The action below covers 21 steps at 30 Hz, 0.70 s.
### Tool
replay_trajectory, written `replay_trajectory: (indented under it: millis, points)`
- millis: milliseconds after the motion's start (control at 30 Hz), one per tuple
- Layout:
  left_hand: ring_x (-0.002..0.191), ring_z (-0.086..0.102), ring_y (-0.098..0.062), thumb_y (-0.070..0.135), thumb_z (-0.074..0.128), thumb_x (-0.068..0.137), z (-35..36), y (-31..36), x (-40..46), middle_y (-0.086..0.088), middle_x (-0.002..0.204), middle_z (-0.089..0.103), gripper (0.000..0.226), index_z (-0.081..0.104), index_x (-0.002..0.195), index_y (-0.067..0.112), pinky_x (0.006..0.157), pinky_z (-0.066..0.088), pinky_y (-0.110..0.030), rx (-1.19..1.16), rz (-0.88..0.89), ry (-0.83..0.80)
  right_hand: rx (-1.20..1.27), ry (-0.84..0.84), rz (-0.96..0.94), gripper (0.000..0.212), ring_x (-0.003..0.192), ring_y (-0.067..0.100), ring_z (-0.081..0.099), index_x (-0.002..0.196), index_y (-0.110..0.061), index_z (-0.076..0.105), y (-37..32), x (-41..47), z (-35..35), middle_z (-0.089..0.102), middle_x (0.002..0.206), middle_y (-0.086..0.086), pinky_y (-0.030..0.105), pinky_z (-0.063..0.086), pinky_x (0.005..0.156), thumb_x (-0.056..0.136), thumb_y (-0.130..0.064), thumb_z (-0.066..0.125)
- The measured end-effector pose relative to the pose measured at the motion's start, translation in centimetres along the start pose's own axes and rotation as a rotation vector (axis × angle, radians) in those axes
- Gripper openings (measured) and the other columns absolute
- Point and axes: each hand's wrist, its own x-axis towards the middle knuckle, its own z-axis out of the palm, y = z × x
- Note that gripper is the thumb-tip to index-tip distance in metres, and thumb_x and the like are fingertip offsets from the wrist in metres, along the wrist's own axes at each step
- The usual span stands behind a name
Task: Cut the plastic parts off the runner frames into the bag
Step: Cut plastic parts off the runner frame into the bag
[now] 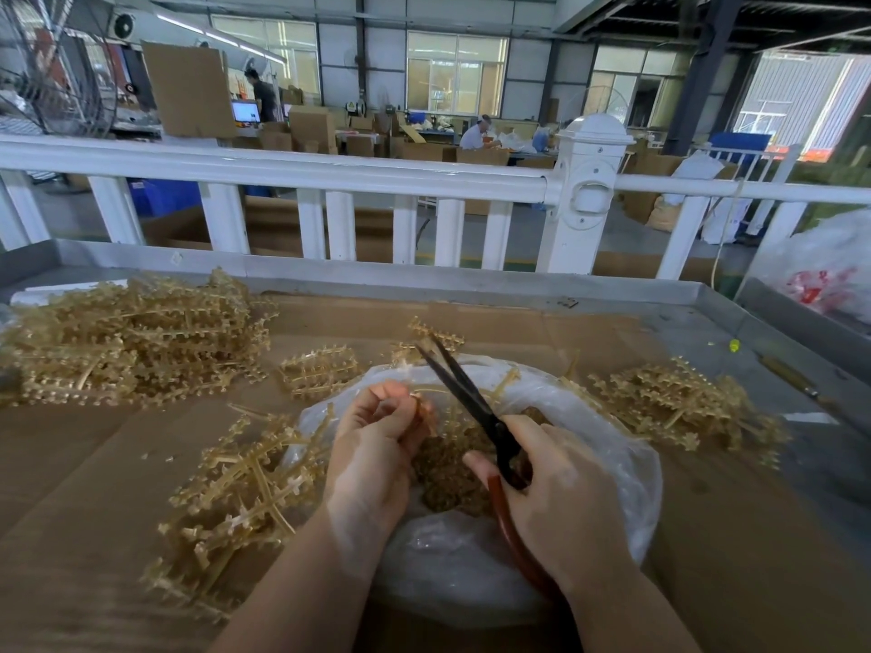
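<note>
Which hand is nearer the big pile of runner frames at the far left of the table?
Left. The left hand holds a frame over the bag, right of and nearer than the pile. The right hand, gripping the scissors, is farther right.

Brown cardboard sheet (589, 332) lines the metal table (735, 313), whose raised rim runs along the far edge. Behind it stands a white railing (292, 169) with a capped post (591, 181). Far back, stacked cardboard boxes (313, 129), a lit monitor (246, 111), a big fan (52, 73) at left, windows (455, 73) beyond.
</note>
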Motion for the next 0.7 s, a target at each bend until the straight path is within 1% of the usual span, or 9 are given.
replay_trajectory:
  millis: [100,200,300,400,467,533,600,633,700]
  points:
    - [0.063,0.067,-0.016,-0.009,0.049,0.090,0.4,0.3,-0.4,-0.005,0.066,0.065,0.022,0.060,0.076,0.005,0.065,0.059,-0.024,0.072,0.077,0.024,0.086,0.080,0.041,0.035,0.064,0.009,0.055,0.086,-0.024,0.062,0.2,0.1,0.0,0.056,0.067,-0.012,0.025,0.048,0.057,0.087,-0.057,0.048]
    - [0.068,0.069,-0.017,-0.009,0.058,0.085,0.3,1.1,-0.5,-0.004,0.067,0.067,0.017,0.063,0.080,0.006,0.062,0.056,-0.022,0.184,0.188,0.027,0.093,0.156,0.052,0.030,0.060,0.001,0.048,0.082,-0.024,0.059,0.3,0.1,-0.1,0.050,0.065,-0.016,0.009,0.038,0.059,0.088,-0.053,0.052]
    - [0.072,0.070,-0.016,-0.013,0.056,0.085,0.4,2.0,-0.4,-0.002,0.067,0.061,0.021,0.056,0.084,0.008,0.067,0.056,-0.021,0.241,0.259,0.013,0.109,0.170,0.065,0.028,0.062,0.001,0.051,0.086,-0.024,0.061,0.3,0.1,-0.1,0.052,0.066,-0.016,0.012,0.039,0.059,0.088,-0.051,0.054]
    - [0.072,0.070,-0.016,-0.012,0.051,0.090,0.5,3.0,-0.3,-0.006,0.079,0.056,0.021,0.052,0.087,0.009,0.067,0.057,-0.021,0.337,0.281,0.017,0.115,0.169,0.058,0.028,0.062,0.000,0.049,0.087,-0.023,0.062,0.4,0.0,0.0,0.051,0.067,-0.018,0.012,0.039,0.060,0.088,-0.050,0.055]
    - [0.082,0.068,-0.018,-0.005,0.054,0.091,0.3,3.6,-0.4,-0.007,0.089,0.058,0.014,0.055,0.090,0.009,0.068,0.056,-0.021,0.534,0.230,-0.012,0.103,0.131,0.080,0.029,0.060,0.001,0.049,0.087,-0.025,0.060,0.4,0.0,0.1,0.051,0.064,-0.016,0.014,0.042,0.057,0.090,-0.053,0.054]
    - [0.086,0.064,-0.019,0.009,0.061,0.091,0.2,3.6,-0.6,-0.003,0.096,0.061,0.010,0.058,0.098,0.015,0.064,0.052,-0.021,0.820,0.152,-0.068,0.097,0.077,0.109,0.032,0.061,0.003,0.052,0.086,-0.027,0.059,0.4,0.0,0.2,0.052,0.063,-0.014,0.021,0.047,0.056,0.089,-0.057,0.049]
    - [0.088,0.060,-0.011,0.021,0.066,0.088,0.3,3.0,-0.5,0.006,0.100,0.060,0.020,0.058,0.107,0.021,0.064,0.047,-0.017,1.134,0.158,-0.096,0.093,0.049,0.118,0.032,0.064,0.004,0.053,0.088,-0.028,0.059,0.4,-0.1,0.3,0.054,0.065,-0.012,0.025,0.048,0.059,0.088,-0.058,0.047]
    - [0.090,0.058,-0.007,0.024,0.068,0.087,0.4,2.6,-0.4,0.008,0.102,0.059,0.027,0.057,0.112,0.021,0.069,0.046,-0.016,1.285,0.200,-0.091,0.085,0.042,0.117,0.031,0.065,0.005,0.053,0.089,-0.028,0.059,0.4,-0.1,0.3,0.054,0.066,-0.012,0.026,0.048,0.059,0.088,-0.057,0.048]
    - [0.100,0.056,-0.010,0.025,0.072,0.084,0.4,1.7,-0.1,0.004,0.111,0.059,0.044,0.055,0.124,0.017,0.084,0.048,-0.020,1.529,0.266,-0.082,0.062,0.019,0.124,0.031,0.067,0.007,0.054,0.091,-0.028,0.059,0.4,-0.1,0.3,0.056,0.068,-0.011,0.028,0.049,0.061,0.089,-0.056,0.048]
